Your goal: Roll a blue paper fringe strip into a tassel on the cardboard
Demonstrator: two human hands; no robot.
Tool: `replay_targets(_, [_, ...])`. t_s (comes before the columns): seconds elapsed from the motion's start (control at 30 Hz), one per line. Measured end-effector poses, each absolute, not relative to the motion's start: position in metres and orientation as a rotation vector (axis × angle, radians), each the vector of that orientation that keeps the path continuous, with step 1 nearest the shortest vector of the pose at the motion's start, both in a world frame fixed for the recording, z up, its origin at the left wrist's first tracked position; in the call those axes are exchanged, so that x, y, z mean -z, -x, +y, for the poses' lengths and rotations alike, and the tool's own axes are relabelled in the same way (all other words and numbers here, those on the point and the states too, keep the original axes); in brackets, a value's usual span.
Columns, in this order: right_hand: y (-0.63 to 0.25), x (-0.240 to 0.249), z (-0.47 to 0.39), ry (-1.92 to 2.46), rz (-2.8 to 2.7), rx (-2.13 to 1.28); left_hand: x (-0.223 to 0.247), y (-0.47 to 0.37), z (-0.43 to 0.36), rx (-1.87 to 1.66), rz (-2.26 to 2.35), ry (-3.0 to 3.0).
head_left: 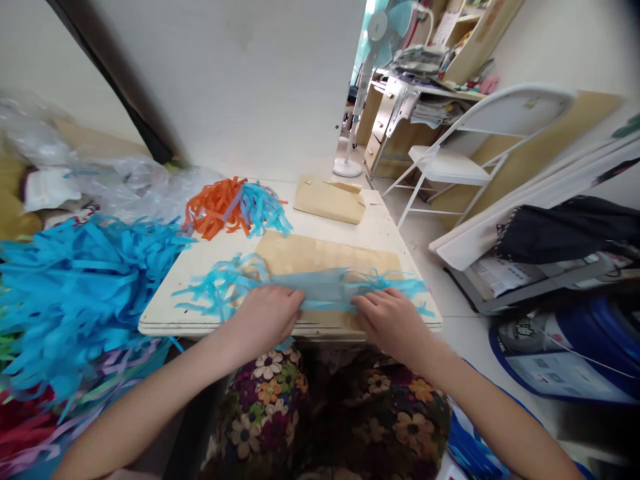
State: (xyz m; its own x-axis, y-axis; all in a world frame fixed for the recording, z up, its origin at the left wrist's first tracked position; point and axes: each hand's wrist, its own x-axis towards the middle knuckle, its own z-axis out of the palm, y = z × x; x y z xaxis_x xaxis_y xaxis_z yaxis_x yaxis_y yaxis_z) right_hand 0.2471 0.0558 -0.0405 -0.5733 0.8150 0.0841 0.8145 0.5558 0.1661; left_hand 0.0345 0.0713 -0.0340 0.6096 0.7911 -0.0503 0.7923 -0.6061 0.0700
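A: Two hands down at the near edge of the table [210, 319], and between them one bundle of light blue paper strips [320, 288]. Start on the left for me.

B: Far left, off the table, a big heap of bright blue fringed paper [75, 280], with red and purple strips showing under it. That looks like the stock pile, kept within reach.

A: And on the table itself?

B: Toward the far left corner, an orange and blue bunch [235, 208], set well apart from the work. Then the left hand [265, 317], fingers curled down over the left part of the bundle, pinning it flat near the front edge. The loose ends fan out past it toward the left.

A: Why pinned, in your view?

B: Probably so the thin strips stay gathered and lined up; they'd scatter otherwise. The bundle lies across a tan cardboard sheet [325, 257], likely a work surface.

A: Right side?

B: The right hand [393, 320] mirrors it, fingers bent and pressing on the bundle's right part, ends fraying out toward the right edge. A smaller cardboard piece [329, 199] sits at the far edge, and a white folding chair [465, 160] stands on the floor beyond.
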Motion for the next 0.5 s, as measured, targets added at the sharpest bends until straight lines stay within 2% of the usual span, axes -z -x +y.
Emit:
replay_targets(0.23, [-0.330, 0.024, 0.067, -1.677, 2.589, -0.334, 0.033, -0.021, 0.077, 0.022, 1.273, -2.678])
replay_targets(0.33, [-0.377, 0.011, 0.064, -1.836, 2.427, -0.215, 0.032, -0.022, 0.077, -0.007, 1.249, -2.666])
replay_targets(0.43, [-0.382, -0.011, 0.045, -2.069, 2.003, -0.581, 0.030, -0.033, 0.076, -0.033, 1.206, -2.690])
replay_targets(0.5, [-0.352, -0.023, 0.032, -2.101, 2.085, -0.881, 0.028, -0.044, 0.076, -0.038, 1.151, -2.717])
